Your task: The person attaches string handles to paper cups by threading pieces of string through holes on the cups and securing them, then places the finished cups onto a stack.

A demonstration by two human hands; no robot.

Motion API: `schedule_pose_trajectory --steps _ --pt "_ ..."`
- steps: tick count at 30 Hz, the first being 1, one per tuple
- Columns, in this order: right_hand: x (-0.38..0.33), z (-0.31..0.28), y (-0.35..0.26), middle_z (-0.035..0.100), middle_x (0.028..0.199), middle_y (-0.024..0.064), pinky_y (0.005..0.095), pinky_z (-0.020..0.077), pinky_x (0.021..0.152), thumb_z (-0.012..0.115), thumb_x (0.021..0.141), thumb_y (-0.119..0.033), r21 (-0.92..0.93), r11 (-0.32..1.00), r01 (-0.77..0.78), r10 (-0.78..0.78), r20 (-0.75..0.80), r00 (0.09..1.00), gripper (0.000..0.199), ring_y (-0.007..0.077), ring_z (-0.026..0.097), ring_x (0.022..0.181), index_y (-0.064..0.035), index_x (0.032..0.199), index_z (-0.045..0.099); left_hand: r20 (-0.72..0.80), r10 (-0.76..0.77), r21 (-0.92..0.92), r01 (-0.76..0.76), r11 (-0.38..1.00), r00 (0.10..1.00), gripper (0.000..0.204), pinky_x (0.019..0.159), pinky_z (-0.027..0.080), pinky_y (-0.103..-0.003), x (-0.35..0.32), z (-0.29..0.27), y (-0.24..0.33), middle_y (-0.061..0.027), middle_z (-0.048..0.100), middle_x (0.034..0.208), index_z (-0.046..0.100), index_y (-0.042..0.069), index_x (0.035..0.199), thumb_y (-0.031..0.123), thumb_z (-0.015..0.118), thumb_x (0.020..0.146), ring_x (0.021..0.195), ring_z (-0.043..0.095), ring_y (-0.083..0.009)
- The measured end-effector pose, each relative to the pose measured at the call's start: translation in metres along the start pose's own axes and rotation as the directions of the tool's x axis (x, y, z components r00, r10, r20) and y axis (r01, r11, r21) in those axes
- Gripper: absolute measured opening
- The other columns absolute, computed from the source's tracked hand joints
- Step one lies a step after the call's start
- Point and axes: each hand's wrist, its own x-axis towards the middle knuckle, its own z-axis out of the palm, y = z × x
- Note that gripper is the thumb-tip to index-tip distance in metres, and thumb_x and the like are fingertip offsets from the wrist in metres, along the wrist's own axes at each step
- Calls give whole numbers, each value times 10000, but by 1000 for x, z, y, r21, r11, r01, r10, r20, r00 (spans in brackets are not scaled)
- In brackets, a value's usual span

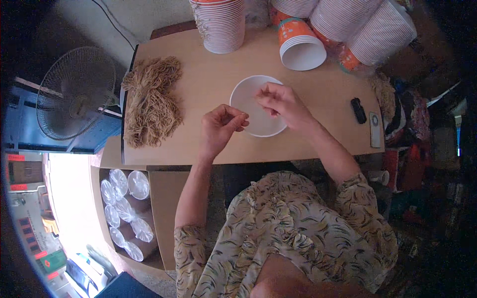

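The right hand hides the rim of the bowl near three o'clock; whether it or the left hand pinches anything is too small to tell. At twelve o'clock, the top edge cuts off a tall stack of cups.

This looks like a small packing workshop: a plain desk carries a tall stack of paper tubs, more stacks in clear wrap, a heap of tan strands and one white bowl. An open carton beside it holds round, film-covered packs. A wire-cage fan stands by the desk, and bundled goods crowd the dim right side.
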Motion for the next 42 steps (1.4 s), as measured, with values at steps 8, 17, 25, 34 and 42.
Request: schedule_pose_trajectory --steps 8,17,25,34,42 --pt "-15 -2 20 637 848 9 256 488 620 738 832 -115 -395 846 357 -343 107 933 212 89 571 718 -39 1024 690 -4 -135 -168 132 977 991 140 706 583 -256 2 4 3 -87 725 877 678 -31 1011 63 710 914 798 711 -141" --pt "-26 27 21 669 883 116 365 538 692 720 838 -82 -638 638 431 -543 24 840 126 272 668 815 -15 939 687 -10 -186 -38 185 982 983 151 705 563 -246 -2 5 9 -66 734 885 708 -5 1015 111 714 919 796 698 -117" --pt "-27 26 28 668 882 132 367 541 689 695 860 -78 -589 694 414 -515 -4 857 122 288 667 803 -12 961 683 37 -121 -6 121 993 992 160 765 551 -264 -2 4 4 -91 739 915 699 -20 1024 102 705 920 843 703 -145" --pt "-31 29 15 685 892 90 308 559 742 671 904 -72 -436 849 298 -353 -47 935 98 149 677 805 10 958 676 21 -166 -153 168 974 986 162 800 569 -282 -3 5 1 -107 737 932 687 -35 1033 67 707 910 862 712 -167" --pt "-21 25 16 708 821 49 274 531 684 675 904 -116 -243 962 124 -146 -75 986 160 91 643 757 43 913 685 -23 -86 -111 83 990 996 137 786 574 -260 -5 14 1 -87 732 900 700 -46 992 64 704 911 837 703 -138"
